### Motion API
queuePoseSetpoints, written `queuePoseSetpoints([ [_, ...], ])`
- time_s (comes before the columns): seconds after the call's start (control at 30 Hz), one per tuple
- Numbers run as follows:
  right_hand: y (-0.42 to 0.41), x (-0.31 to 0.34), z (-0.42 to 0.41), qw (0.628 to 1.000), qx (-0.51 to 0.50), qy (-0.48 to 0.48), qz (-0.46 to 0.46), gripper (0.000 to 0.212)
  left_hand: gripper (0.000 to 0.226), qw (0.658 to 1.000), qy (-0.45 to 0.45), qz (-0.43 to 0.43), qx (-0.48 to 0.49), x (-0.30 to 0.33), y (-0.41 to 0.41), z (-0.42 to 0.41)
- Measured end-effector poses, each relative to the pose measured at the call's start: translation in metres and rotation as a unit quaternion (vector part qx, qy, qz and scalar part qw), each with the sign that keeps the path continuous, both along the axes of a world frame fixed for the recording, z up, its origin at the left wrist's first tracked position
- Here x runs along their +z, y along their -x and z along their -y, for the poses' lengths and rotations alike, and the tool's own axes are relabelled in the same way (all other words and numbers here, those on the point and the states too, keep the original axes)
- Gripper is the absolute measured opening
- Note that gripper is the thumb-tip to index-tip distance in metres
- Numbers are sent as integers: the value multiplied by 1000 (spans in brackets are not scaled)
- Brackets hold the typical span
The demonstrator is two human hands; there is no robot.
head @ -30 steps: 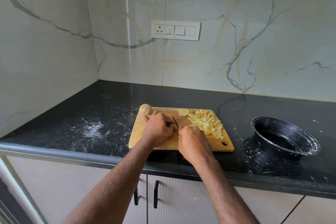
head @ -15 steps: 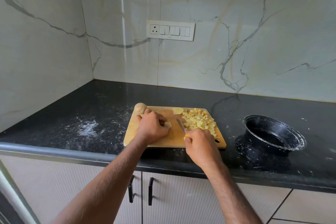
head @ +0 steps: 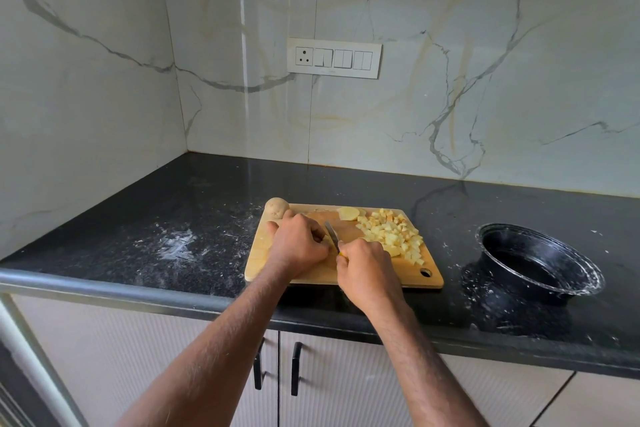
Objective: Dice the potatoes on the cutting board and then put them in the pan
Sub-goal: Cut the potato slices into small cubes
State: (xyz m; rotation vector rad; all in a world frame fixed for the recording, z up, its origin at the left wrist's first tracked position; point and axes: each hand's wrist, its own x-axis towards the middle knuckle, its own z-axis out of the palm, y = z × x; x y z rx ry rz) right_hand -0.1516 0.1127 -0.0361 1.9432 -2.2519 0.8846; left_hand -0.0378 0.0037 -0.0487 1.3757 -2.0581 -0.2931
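Along the front edge of the black counter lies our wooden cutting board, its long axis running left to right, parallel to the counter's edge, with its hanging hole at the front right corner. Well apart from it, toward the counter's right end, stands the black pan, tilted a little, with white specks on its rim.

Our left hand sits on the board's middle, fingers curled down over a piece of potato that we can hardly see beneath them. Our right hand, at the board's front edge, is clamped round the yellow handle of a knife; the blade points away from us and slightly left, its edge down just beside the left hand's fingers.

On the board's right half lies a heap of potato dice. At its back edge rests a pale potato half, and at the back left corner a whole unpeeled potato, touching the board's edge.
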Motion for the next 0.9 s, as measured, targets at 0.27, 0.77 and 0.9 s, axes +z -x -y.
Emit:
queuePoseSetpoints([
  [0.27,-4,-1,-5,1000,7,-27,-2,14,11,1000,-7,-6,-11,-3,1,4],
  [0.77,18,-1,-27,999,-29,28,-8,18,16,999,-12,-16,-35,2,-2,-2],
  [0.9,7,-2,-22,999,-25,41,-3,19,11,1000,-8,-5,-29,1,-1,-2],
])
